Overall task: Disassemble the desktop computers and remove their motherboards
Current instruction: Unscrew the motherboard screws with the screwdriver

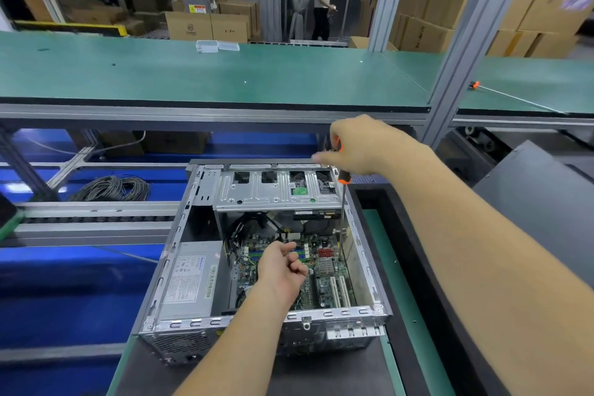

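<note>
An open desktop computer case (363, 312) lies on its side on the dark mat of the counter (395, 270), with its side panel off, so the inside is in view. Inside the case, the green motherboard (324, 286) is at the bottom, on the right part, with white expansion slots and a small silver heatsink on it. On the left part of the case sits the grey power supply (189, 280) with a label on top. At the far end a silver metal drive cage (273, 193) covers the upper part, and black cables go under it toward the motherboard. The right hand (363, 148) has its grip closed around the orange and black handle of a long screwdriver (342, 202), which stands nearly upright; the thin shaft goes down along the right wall of the case, and the tip is at the far right area of the motherboard. The left hand (283, 267) is inside the case above the motherboard, fingers curled; I cannot tell if it pinches something small. On the far green counter (225, 77) stands a small clear plastic box (217, 46); its content is not visible. A second screwdriver (514, 98) lies at the right of that counter.
</note>
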### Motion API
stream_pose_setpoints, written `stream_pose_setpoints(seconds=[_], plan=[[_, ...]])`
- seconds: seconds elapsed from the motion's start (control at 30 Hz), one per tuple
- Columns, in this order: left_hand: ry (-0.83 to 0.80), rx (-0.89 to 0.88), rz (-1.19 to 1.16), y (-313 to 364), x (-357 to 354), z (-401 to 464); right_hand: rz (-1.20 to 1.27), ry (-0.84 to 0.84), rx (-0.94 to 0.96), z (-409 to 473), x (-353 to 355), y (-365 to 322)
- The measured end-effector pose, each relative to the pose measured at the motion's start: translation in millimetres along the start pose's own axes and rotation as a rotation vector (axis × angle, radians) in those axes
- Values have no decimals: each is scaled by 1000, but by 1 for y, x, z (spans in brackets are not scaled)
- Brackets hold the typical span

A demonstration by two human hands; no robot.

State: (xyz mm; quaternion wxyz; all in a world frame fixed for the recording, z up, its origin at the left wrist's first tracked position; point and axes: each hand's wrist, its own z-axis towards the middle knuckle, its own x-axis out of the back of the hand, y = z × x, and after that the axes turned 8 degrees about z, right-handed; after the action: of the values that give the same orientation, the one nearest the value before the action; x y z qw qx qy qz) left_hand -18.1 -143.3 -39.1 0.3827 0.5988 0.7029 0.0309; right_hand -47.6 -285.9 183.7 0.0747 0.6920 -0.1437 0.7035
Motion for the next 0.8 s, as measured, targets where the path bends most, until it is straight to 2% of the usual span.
stream_pose_setpoints(seconds=[0.07,0.17,0.27,0.33,0.4,0.5,0.57,0.67,0.8], plan=[[0,2,2,0,0,0,-83,51,13,1,-4,-3],[-2,6,0,0,-1,0,59,34,115,1,-6,0],[2,6,-3,0,-1,0,214,-10,104,1,-1,9],[-4,9,4,0,0,0,314,80,90,3,-8,13],[-6,11,-1,0,-1,0,433,246,32,3,-22,14],[-6,11,-2,0,-1,0,436,491,-21,0,-38,18],[-8,14,3,0,-1,0,487,494,43,-3,-39,22],[-4,11,7,-1,-1,1,627,406,132,-5,-37,22],[3,11,10,-1,-2,1,600,541,53,-9,-54,18]])
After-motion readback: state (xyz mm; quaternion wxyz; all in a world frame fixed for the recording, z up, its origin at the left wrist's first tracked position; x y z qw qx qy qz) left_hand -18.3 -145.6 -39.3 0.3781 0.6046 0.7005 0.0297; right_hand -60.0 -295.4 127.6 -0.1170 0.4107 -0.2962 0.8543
